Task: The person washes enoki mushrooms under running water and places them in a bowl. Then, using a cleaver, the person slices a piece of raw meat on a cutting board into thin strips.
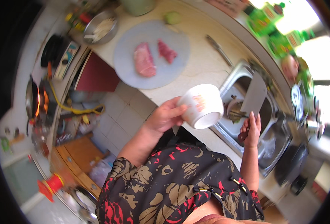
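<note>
My left hand (166,116) grips a white bowl (202,106) with an orange pattern, tilted so that its foot ring faces me; its inside is hidden. In my right hand (251,128) is a cleaver (254,93) by its brown handle, the broad blade above the steel sink (223,127). Beneath the blade, inside the sink, stands a small container (235,110) with something greenish by it. On the counter, a round translucent cutting board (125,58) carries a larger piece of raw meat (145,60) and a smaller piece (167,51).
A metal bowl with pale contents (102,28) stands left of the board. A long metal utensil (219,50) lies near the sink. Green bottles (279,43) line the windowsill. Flames glow beside a pan (31,98) at far left. A plastic bag (268,147) lies in the second basin.
</note>
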Tool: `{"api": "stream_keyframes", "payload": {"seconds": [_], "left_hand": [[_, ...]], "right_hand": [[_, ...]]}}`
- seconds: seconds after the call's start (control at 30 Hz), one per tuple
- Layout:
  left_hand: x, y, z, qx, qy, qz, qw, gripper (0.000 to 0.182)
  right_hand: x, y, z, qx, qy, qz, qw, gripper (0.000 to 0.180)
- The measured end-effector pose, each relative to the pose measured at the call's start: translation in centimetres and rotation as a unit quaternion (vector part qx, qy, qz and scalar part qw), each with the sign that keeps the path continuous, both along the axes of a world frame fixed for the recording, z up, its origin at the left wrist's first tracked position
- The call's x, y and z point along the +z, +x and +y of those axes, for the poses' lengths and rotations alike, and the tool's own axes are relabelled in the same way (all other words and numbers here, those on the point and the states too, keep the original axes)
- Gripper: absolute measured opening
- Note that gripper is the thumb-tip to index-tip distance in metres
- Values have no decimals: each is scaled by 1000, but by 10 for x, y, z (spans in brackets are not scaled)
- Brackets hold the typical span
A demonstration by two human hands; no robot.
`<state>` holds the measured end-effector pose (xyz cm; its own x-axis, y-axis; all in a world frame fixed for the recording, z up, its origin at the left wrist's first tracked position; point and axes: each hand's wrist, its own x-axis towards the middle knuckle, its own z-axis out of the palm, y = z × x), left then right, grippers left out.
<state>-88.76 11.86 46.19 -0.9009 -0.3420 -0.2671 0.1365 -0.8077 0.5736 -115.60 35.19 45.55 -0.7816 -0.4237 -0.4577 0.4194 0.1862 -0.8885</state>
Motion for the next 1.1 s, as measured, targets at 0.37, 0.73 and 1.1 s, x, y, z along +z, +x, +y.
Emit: {"api": "stream_keyframes", "payload": {"seconds": [0.37,0.73,1.1], "left_hand": [[-102,239,-60,232,-327,-469,787,31],[-275,232,-170,226,-556,-468,648,13],[-344,165,-303,111,-674,-337,648,32]], "right_hand": [[-11,33,-109,50,95,15,994,23],[11,93,-218,69,246,173,951,22],[-4,125,-218,26,276,169,946,20]]}}
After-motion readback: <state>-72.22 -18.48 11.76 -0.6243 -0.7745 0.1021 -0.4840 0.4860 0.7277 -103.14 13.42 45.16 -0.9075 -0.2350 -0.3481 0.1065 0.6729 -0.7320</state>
